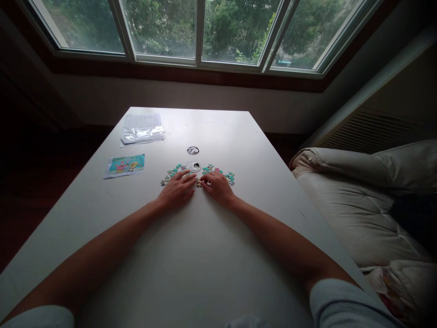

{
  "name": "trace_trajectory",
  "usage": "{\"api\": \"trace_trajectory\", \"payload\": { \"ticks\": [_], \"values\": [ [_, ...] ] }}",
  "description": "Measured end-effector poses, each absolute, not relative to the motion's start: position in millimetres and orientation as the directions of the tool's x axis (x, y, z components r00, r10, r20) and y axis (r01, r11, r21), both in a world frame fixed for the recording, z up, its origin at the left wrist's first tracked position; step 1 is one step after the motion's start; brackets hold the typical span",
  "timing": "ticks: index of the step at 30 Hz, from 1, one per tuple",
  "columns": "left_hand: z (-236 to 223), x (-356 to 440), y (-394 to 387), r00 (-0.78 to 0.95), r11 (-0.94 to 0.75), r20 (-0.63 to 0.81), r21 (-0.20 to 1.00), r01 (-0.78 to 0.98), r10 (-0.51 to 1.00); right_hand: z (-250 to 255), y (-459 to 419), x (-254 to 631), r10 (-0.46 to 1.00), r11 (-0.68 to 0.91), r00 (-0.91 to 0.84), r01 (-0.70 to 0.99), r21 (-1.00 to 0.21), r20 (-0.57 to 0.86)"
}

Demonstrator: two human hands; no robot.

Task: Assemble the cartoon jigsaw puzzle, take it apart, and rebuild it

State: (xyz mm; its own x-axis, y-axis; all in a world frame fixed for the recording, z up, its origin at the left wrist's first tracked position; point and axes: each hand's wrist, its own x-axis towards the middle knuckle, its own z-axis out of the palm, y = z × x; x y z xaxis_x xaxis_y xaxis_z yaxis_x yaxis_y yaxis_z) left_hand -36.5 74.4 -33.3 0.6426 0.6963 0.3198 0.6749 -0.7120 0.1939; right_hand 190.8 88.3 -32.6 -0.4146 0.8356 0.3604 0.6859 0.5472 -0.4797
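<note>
Small jigsaw puzzle pieces, mostly green and teal, lie in an arc on the white table (191, 255). One cluster of puzzle pieces (172, 172) is beyond my left hand (177, 189), which rests on the table with its fingers stretched out and apart. My right hand (218, 186) is curled, thumb and forefinger pinched at a yellow and red puzzle piece (198, 183) between the two hands. Another group of puzzle pieces (231, 177) lies beside and beyond my right hand, partly covered by it. Just past my fingertips is a round, clear-looking disc (193, 166) with a dark centre.
A cartoon picture card (127, 165) lies at the left of the table, with a clear plastic sleeve of papers (142, 129) behind it. A dark-and-white oval piece (193, 150) sits beyond the disc. A cream sofa (355, 214) stands along the right side, and windows (164, 29) are ahead.
</note>
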Motion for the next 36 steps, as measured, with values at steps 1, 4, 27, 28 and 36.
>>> {"api": "trace_trajectory", "payload": {
  "ticks": [1,4,27,28,36],
  "values": [
    [-33.6,-37.2,74.1,0.645,-0.714,0.32,0.198,0.671,0.694,-31.7,86.9,192.1,0.832,0.553,-0.424,0.691,-0.466,0.358],
    [-33.7,-39.1,73.2,0.652,-0.722,0.319,0.201,0.662,0.687,-29.1,83.0,195.9,0.818,0.571,-0.446,0.704,-0.422,0.363],
    [-13.3,-33.1,61.6,0.769,-0.826,0.308,0.134,0.548,0.56,-20.8,90.3,211.9,0.814,0.575,-0.449,0.713,-0.402,0.368],
    [-13.2,-32.8,61.2,0.77,-0.83,0.315,0.142,0.539,0.554,-20.0,94.5,216.9,0.831,0.547,-0.408,0.725,-0.418,0.378],
    [-17.8,-33.9,61.8,0.779,-0.845,0.332,0.149,0.514,0.532,-14.8,126.9,262.3,0.912,0.379,-0.243,0.808,-0.452,0.33]
  ]
}}
